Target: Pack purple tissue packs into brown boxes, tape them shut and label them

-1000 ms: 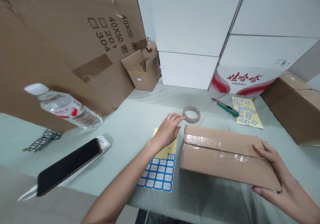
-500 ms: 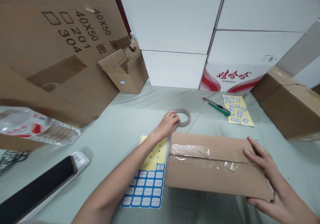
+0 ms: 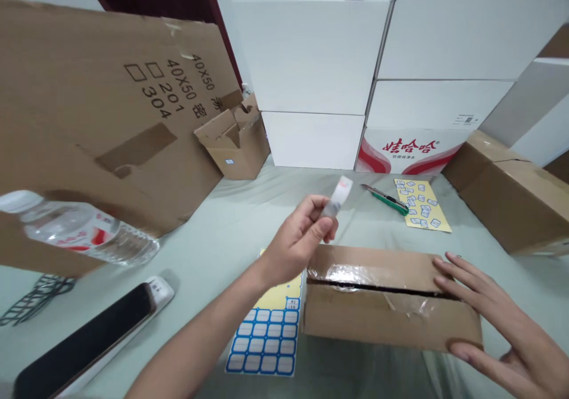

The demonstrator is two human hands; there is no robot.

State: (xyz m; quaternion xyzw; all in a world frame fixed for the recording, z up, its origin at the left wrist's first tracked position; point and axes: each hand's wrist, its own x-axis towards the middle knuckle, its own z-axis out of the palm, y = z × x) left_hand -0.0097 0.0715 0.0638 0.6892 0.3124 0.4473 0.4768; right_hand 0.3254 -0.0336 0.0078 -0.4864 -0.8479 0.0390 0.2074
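My left hand (image 3: 304, 233) pinches a roll of clear tape (image 3: 338, 196), raised above the table and seen nearly edge-on. Just below it lies a brown cardboard box (image 3: 382, 313) with a dark gap along the seam between its top flaps. Shiny strips of tape stick to the flaps around that seam. At the box's right end, my right hand (image 3: 480, 304) grips it, fingers over the top and thumb at the near edge. Beside the box's left end, partly under my left forearm, is a sheet of blue-framed labels (image 3: 267, 342).
A green utility knife (image 3: 389, 202) lies by a yellow sticker sheet (image 3: 424, 209). White boxes (image 3: 313, 55) stand along the back. A small open carton (image 3: 242, 156), a large cardboard sheet (image 3: 80, 102), a water bottle (image 3: 89, 233) and a phone (image 3: 89, 345) on a white object are leftward; another carton (image 3: 511, 197) is rightward.
My left hand has picked the tape roll up from the table and turned it edge-on. The gap between the box flaps has widened. My right hand stays on the box; the view has tilted up.
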